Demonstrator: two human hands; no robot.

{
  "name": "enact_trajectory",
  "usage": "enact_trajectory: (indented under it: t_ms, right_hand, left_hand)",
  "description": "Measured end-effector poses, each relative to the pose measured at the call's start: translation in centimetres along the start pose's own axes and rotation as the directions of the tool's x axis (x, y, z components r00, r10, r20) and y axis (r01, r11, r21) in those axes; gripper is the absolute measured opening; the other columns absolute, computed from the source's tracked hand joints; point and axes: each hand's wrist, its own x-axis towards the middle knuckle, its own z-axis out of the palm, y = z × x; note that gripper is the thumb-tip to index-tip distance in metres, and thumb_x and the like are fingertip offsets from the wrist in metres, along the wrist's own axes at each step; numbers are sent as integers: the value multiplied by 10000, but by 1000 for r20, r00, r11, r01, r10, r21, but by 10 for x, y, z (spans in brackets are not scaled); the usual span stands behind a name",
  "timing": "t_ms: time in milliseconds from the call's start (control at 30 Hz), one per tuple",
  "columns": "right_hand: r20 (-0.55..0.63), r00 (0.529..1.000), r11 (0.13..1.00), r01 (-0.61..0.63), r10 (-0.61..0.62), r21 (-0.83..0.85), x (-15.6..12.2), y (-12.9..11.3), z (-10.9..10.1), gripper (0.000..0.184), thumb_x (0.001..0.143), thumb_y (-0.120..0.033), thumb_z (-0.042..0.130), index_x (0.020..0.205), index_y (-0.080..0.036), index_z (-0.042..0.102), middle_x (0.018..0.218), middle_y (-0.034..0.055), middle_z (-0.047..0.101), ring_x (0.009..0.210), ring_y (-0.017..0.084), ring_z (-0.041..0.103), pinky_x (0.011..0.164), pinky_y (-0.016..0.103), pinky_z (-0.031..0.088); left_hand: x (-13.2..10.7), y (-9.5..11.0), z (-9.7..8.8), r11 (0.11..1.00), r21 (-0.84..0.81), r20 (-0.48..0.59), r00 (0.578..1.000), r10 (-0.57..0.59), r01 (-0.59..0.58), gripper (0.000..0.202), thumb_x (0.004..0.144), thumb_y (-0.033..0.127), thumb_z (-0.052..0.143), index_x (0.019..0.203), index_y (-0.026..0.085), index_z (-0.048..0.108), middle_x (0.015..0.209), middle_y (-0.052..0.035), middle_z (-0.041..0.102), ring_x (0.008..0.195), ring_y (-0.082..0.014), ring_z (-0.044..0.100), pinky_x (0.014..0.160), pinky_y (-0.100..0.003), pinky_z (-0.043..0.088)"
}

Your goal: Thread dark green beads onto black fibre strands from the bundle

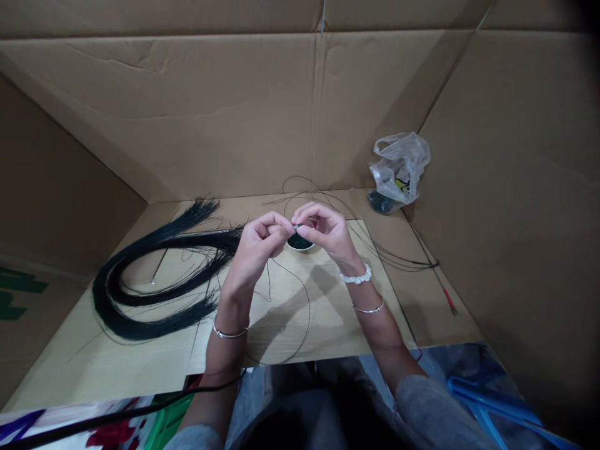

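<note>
My left hand (257,247) and my right hand (323,230) meet at the fingertips, both pinching a thin dark strand (294,226) over a small white bowl (300,244) of dark green beads. What the fingers hold at the pinch is too small to make out. Long loose strands trail from my hands across a pale wooden board (323,331). To the left of my left hand lies a large looped bundle of long, dark green fibres (159,275).
Cardboard walls (159,81) surround the wooden surface on three sides. A crumpled plastic bag (399,167) stands at the back right, and a thin red-tipped tool (445,295) lies by the right wall. A black cable (117,415) crosses the lower left.
</note>
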Motion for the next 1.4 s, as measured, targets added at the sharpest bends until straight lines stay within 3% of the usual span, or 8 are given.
enact_trajectory:
  t_ms: [400, 700, 933, 1067, 1400]
  right_hand:
    - [17, 999, 980, 50, -48, -195, -2, -10, -10, 198, 852, -403, 763, 969, -253, 704, 1034, 26, 695, 807, 134, 595, 664, 294, 461]
    - [-70, 997, 956, -7, -15, -294, -6, -22, -4, 194, 936, -397, 667, 853, -223, 653, 800, -12, 605, 746, 126, 554, 669, 288, 430]
    - [-52, 995, 906, 58, -88, -420, -7, -26, -3, 183, 963, -340, 632, 823, -222, 625, 781, -10, 580, 705, 122, 518, 612, 287, 391]
    - [-41, 994, 888, 72, -101, -455, -8, -29, -3, 184, 970, -330, 626, 821, -223, 624, 777, -8, 573, 686, 120, 498, 593, 288, 379]
    - [-84, 991, 890, 53, -102, -453, -10, -32, -1, 188, 969, -337, 632, 820, -224, 614, 770, -15, 569, 668, 113, 492, 605, 292, 382]
  left_hand:
    - [0, 1, -1, 999, 46, 16, 1000, -10, 9, 136, 813, 267, 722, 751, 181, 638, 529, 82, 290, 459, -59, 195, 451, -242, 114]
    - [-6, 1, 7, 967, 221, -60, 988, 144, -128, 199, 857, 309, 742, 768, 167, 635, 552, 75, 311, 508, -72, 225, 475, -238, 151]
    - [-5, -1, 8, 923, 341, -74, 974, 214, -177, 182, 881, 326, 740, 824, 178, 652, 591, 55, 379, 538, -88, 290, 508, -246, 202]
    - [-4, -5, 9, 907, 371, -71, 968, 240, -198, 162, 876, 346, 759, 916, 199, 705, 582, 65, 334, 532, -94, 269, 507, -252, 198]
    - [-5, -3, 9, 891, 393, -113, 950, 292, -227, 162, 854, 334, 791, 830, 187, 726, 591, 53, 373, 553, -88, 305, 511, -251, 218]
